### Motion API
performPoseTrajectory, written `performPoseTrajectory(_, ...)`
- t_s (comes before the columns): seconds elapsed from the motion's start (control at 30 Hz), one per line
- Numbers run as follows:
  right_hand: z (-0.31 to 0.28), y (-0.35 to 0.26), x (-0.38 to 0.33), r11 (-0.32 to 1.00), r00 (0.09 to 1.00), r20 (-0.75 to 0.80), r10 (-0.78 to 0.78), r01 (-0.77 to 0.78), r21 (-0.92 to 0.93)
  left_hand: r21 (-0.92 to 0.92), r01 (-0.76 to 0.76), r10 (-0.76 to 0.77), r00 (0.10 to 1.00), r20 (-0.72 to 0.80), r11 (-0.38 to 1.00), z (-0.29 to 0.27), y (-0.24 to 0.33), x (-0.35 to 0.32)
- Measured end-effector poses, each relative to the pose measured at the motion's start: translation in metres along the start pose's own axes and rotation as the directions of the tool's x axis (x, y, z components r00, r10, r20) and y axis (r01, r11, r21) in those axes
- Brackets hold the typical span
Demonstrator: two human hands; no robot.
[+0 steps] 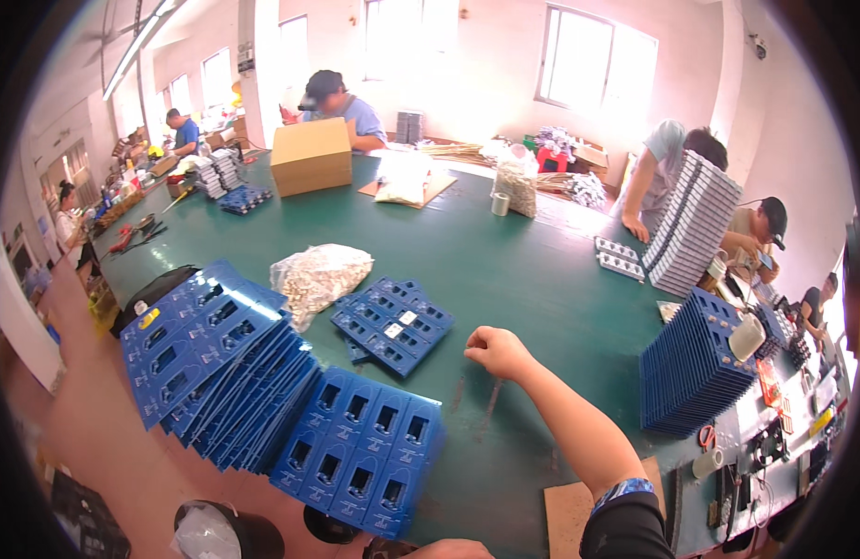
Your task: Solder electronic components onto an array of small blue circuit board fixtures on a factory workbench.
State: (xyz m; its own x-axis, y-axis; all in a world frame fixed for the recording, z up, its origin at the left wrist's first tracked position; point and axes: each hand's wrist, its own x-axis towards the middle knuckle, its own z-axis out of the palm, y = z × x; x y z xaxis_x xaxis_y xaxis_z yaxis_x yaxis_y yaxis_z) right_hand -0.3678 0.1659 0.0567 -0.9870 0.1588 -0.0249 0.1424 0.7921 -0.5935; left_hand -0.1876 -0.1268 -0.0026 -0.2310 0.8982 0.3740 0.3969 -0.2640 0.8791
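Over the green table, right of a small pile of blue circuit-board panels (392,324), is my right hand (498,353). Its fingers are curled together; anything held in them is too small or hidden to make out. Two white pieces lie on the top panel of that pile. My left hand (451,550) shows only in part at the lower edge, just below a blue panel with rectangular cut-outs (360,445); its fingers are hidden. Against that panel leans a fanned stack of similar blue panels (234,363). Behind the pile lies a clear plastic bag of small pale parts (320,278).
At right stands a tall stack of blue panels (695,363) with a white roll (747,337) on it. Beyond are a stack of pale trays (686,224) and a cardboard box (311,156). Several people work around the green table (532,270). A bin (227,533) stands lower left.
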Motion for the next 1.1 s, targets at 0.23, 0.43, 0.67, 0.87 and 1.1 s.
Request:
performPoseTrajectory(0.23, 0.005, -0.098, 0.043, 0.897, 0.913, 0.226, -0.340, 0.243, 0.368, 0.007, -0.018, 0.018, 1.000, 0.000, 1.000, 0.002, -0.009, -0.004)
performPoseTrajectory(0.43, 0.030, -0.179, 0.070, 0.574, 0.549, -0.311, -0.776, 0.819, 0.012, -0.135, 0.107, -0.101, 0.994, 0.048, 0.985, 0.025, -0.044, -0.013)
performPoseTrajectory(0.67, 0.053, -0.218, 0.127, 0.518, 0.545, -0.026, -0.838, 0.781, -0.349, -0.785, 0.486, -0.431, 0.847, 0.312, 0.386, 0.034, -0.069, -0.021)
performPoseTrajectory(0.87, 0.031, -0.184, 0.093, 0.736, 0.732, -0.169, -0.660, 0.583, -0.345, -0.108, 0.179, -0.173, 0.983, 0.064, 0.978, 0.012, -0.033, -0.016)
performPoseTrajectory(1.1, -0.048, -0.085, -0.156, 0.801, 0.795, -0.172, -0.582, 0.525, -0.287, -0.001, 0.051, -0.051, 0.998, -0.034, 0.999, 0.003, 0.013, 0.005)
